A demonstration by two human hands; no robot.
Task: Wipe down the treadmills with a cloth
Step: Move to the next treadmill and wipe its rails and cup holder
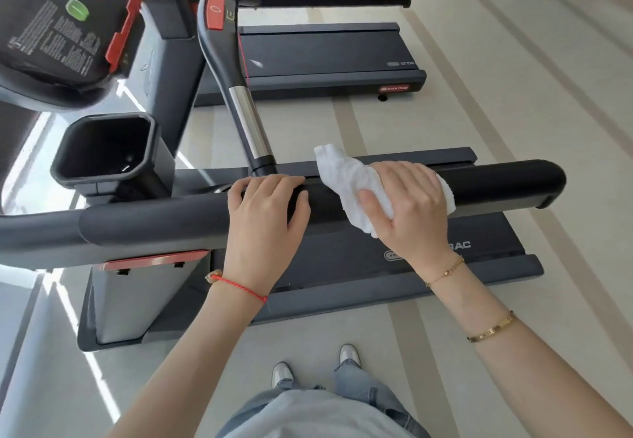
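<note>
Plainly two treadmills [342, 57]; right hand [407, 204] grips one cloth [342, 177]; left hand [263, 211] curls over the handrail [154, 221].

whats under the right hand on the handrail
A white cloth lies under the right hand, wrapped over the black handrail. Its ends stick out on both sides of the hand. The cloth's middle and the rail under it are covered. The left hand grips the rail beside it.

A red badge [394, 88] on the rear end of the far treadmill [329, 74], upper centre of the frame, reads "STAR TRAC". Its belt [318, 50] shows "STA", and the near treadmill's belt [486, 235], right of centre, shows "RAC" beside the wrist. The small print on the console [48, 26] at upper left is too blurred to read.
</note>
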